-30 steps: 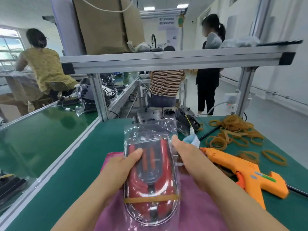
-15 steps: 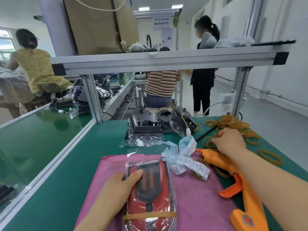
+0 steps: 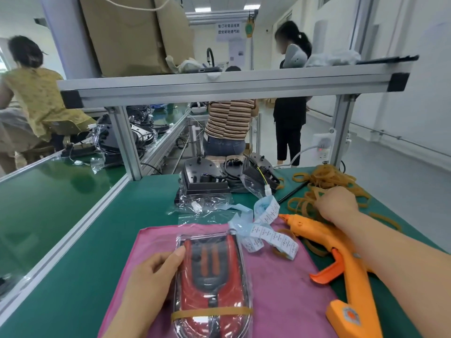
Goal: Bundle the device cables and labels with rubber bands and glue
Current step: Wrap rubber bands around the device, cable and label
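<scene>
Red-and-black device in a clear bag (image 3: 212, 272) lies on the pink cloth (image 3: 280, 289), left hand (image 3: 151, 276) gripping its edge to steady it; right hand (image 3: 336, 206) curled in the tan rubber-band pile (image 3: 324, 176) beyond the cloth's right corner, after another band, caught one? can't tell

Right hand (image 3: 338, 206) off bagged device (image 3: 212, 276), now picking at rubber bands (image 3: 327, 176)

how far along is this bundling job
Done: one rubber band circles the near end of the bagged device, which lies on the pink cloth.
In hand: the left hand holds the device while the right hand pinches at the loose rubber bands, probably for a second one.
Left: the label strip lies loose beside the device, and the glue gun lies untouched.
</scene>
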Action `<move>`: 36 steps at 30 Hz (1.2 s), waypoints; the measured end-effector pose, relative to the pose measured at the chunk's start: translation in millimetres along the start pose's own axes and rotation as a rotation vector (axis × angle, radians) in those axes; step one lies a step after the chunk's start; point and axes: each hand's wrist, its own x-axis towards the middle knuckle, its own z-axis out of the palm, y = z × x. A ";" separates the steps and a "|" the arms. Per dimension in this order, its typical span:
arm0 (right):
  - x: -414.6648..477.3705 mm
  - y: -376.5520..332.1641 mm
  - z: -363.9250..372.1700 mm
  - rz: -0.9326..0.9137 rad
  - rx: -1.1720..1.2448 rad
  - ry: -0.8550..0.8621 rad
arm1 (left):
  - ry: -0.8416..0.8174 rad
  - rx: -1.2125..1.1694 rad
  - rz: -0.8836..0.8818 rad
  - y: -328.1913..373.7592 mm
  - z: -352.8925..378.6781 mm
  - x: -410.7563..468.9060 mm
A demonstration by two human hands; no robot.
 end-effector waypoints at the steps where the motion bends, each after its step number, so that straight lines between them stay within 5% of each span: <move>1: -0.8 -1.2 -1.6 0.001 0.023 0.004 | 0.012 -0.053 -0.006 -0.9 0.7 -0.3; 11: -15.7 -8.3 -22.3 -0.087 0.213 0.092 | 0.125 -0.138 0.016 -9.1 1.2 2.8; 18: -21.6 -42.2 -33.5 -0.299 0.286 0.182 | 0.342 -0.033 0.302 18.4 -3.2 -5.1; 24: -23.2 -34.8 -25.0 -0.297 -0.105 -0.132 | 0.287 -0.019 0.329 31.4 -4.1 -11.5; 32: -45.2 -32.2 -18.0 -0.485 0.213 -0.333 | 0.255 -0.023 0.275 17.9 -1.7 -12.0; 36: -61.2 -43.2 -32.1 -0.673 -0.070 -0.536 | 0.244 -0.046 0.284 18.4 0.5 -11.5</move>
